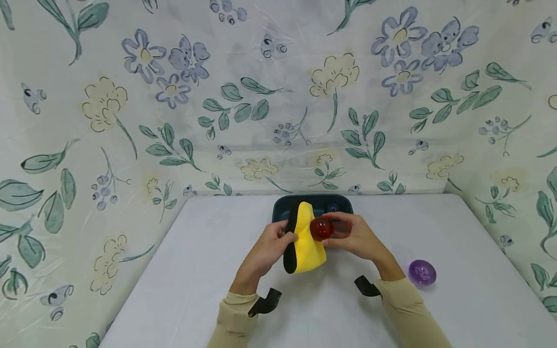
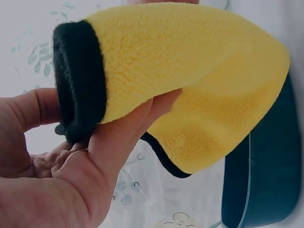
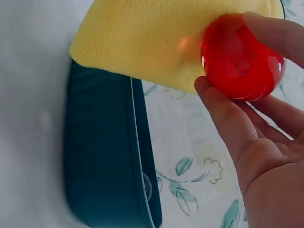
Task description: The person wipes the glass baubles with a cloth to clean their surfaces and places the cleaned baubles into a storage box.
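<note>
My left hand grips a yellow fleecy cloth by its black-trimmed edge, and the cloth hangs folded in front of the bin. Between the thumb and fingertips of my right hand is a glossy, see-through red ball. In the right wrist view the red ball sits right against the yellow cloth. Behind both hands stands a dark teal bin, partly hidden by the cloth. A dark round ball shows inside it at the right.
A see-through purple ball lies on the white table to the right of my right forearm. Floral sheeting rises behind the table's far edge and along both sides. Black straps stick out at both wrists.
</note>
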Demonstrator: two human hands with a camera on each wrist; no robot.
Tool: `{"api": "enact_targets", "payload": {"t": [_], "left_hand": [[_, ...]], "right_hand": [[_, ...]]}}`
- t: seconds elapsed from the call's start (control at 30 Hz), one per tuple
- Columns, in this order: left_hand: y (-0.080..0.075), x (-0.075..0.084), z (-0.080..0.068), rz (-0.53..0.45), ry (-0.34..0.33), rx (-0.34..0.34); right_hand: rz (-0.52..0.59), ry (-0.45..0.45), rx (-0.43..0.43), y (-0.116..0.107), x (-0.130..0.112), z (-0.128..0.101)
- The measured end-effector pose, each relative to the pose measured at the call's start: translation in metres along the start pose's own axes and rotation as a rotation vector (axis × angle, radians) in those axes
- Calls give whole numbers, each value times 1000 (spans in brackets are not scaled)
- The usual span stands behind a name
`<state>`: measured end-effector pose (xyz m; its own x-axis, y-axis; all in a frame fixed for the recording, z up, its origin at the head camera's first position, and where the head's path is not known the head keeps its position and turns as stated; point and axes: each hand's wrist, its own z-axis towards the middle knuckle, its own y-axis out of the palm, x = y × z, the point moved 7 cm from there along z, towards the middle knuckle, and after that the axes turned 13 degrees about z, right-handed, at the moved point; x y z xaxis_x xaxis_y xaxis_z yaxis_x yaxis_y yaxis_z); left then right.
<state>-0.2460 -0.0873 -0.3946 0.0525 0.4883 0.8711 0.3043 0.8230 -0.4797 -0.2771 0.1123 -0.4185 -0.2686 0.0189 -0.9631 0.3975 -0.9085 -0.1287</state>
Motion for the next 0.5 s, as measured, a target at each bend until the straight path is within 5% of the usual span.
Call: {"api": "enact_targets", "payload": {"t": [0.5], "left_hand": [[-1,4,-1,-68,2,38]], "right_hand": [[-44,15,-112,4,2,-1]]}}
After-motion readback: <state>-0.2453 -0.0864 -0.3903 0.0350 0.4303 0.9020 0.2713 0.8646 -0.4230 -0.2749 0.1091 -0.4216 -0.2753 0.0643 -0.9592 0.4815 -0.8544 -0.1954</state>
